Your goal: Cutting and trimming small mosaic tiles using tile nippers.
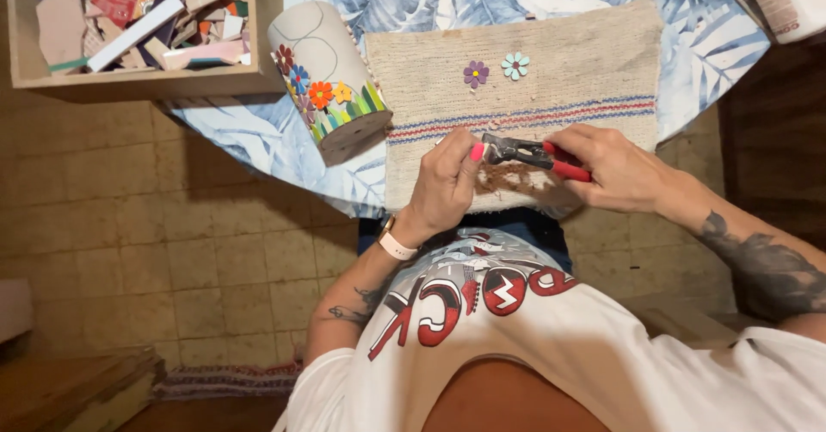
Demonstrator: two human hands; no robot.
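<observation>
Nearest the seated person, the right hand [615, 169] is closed round the red handles of a pair of tile nippers [535, 153], whose long axis runs almost level, dark jaws pointing to nine o'clock. The left hand [447, 178] meets them there, fingertips pinched together right at the jaw tips; whatever small piece it may be gripping is too tiny to make out. So the tool lies between the two hands, the left one at its biting end. Beneath them a scatter of brownish crumbs [516, 178] sits on a woven beige mat [594, 62] with red and blue stripes. Further off at twelve o'clock, a purple flower [476, 74] and a pale blue flower [515, 65] lie near each other on the mat. At ten o'clock a cylinder pot [327, 75] with mosaic flowers lies tipped on the leaf-print tablecloth [258, 135], and beyond it stands a wooden box of tile shards [138, 19]. Tiled floor [172, 234] shows below.
</observation>
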